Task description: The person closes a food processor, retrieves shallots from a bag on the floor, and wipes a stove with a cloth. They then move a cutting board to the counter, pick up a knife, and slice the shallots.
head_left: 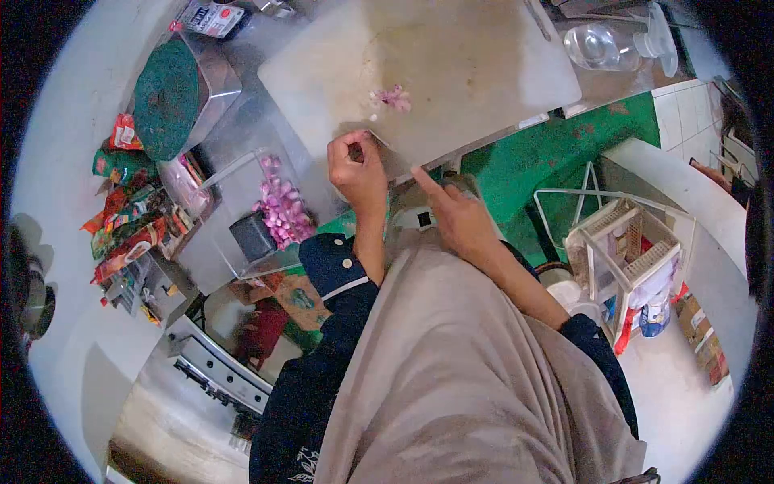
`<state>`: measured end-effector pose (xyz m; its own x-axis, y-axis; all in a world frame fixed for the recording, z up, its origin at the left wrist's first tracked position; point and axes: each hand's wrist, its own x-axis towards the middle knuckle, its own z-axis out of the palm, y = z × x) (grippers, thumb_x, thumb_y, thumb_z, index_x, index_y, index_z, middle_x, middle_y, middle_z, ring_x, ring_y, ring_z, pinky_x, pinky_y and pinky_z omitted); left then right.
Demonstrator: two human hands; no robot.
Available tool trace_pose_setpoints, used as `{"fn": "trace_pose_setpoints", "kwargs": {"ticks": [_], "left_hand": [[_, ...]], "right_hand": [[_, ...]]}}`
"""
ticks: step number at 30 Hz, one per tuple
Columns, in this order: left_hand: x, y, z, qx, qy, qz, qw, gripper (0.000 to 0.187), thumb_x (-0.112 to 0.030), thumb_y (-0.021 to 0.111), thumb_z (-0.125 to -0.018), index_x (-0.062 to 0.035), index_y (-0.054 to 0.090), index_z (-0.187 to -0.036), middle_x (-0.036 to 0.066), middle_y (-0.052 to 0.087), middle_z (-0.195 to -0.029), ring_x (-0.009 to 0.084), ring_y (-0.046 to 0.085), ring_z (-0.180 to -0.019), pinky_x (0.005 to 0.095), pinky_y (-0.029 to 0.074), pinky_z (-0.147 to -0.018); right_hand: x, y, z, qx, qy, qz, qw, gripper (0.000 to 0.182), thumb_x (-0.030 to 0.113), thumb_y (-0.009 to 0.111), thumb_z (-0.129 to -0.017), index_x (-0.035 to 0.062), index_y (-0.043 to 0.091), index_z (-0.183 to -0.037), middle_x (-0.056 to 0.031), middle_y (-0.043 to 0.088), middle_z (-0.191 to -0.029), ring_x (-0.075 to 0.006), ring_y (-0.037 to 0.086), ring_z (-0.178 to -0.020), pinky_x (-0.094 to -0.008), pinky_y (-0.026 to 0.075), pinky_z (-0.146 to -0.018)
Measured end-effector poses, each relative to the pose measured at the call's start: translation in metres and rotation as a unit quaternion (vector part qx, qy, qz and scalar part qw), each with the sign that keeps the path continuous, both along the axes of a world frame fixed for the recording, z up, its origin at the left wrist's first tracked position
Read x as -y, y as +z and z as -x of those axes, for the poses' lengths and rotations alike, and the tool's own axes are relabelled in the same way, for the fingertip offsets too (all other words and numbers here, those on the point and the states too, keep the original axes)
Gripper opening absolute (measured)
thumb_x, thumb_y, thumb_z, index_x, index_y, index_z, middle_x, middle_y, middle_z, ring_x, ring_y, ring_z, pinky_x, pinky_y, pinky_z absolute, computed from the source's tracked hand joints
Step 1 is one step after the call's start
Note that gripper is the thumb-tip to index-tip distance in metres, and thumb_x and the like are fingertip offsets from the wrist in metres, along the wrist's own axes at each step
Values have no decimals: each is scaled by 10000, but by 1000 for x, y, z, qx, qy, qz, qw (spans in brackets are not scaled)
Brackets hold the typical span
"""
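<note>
My left hand [356, 173] is raised at the near edge of a white cutting board [451, 56], thumb and index finger pinched together. A thin pale sliver shows by its fingertips; what it is I cannot make out. My right hand [461, 218] is to the right, its index finger stretched toward the board and its other fingers curled. Whatever lies within that curl is hidden. Pink-white shallot pieces [393, 98] lie on the board just beyond my left hand. To the left, a clear plastic container [230, 189] holds many pink shallots [284, 206] and a dark square block [254, 236].
A metal container with a green top [166, 101] stands left, near colourful packets [133, 234]. A clear plastic jug [601, 47] lies at the far right. A white rack with baskets [625, 246] stands on the right, beyond the green floor [540, 161]. A stove [218, 367] is lower left.
</note>
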<state>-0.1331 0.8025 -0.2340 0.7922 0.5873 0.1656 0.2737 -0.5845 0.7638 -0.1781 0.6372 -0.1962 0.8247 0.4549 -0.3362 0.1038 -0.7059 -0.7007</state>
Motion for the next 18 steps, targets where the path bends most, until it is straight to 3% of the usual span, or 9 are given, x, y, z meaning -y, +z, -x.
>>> {"fn": "trace_pose_setpoints", "kwargs": {"ticks": [3,6,18], "left_hand": [[0,-2,0,7,-6,-5,1000,27,19,628,-787,7,614,-807,113,617,-834,246,621,-764,332,501,-666],[-2,-3,0,4,-6,-16,1000,25,21,630,-786,10,613,-801,114,614,-830,247,620,-760,330,504,-663],[-2,-3,2,-4,5,7,1000,45,-15,652,-801,6,613,-811,113,612,-825,248,615,-726,334,497,-641]], "right_hand": [[3,1,0,24,-33,-73,997,605,151,503,-914,295,271,-1454,-165,598,-926,-379,611,-645,-467,525,-540],[-1,3,-2,-9,6,-13,1000,606,150,503,-913,299,273,-1453,-170,597,-930,-383,618,-672,-472,527,-554],[-19,-7,-10,54,20,49,997,725,122,558,-821,290,259,-1460,-177,606,-986,-367,627,-634,-455,526,-503]]}}
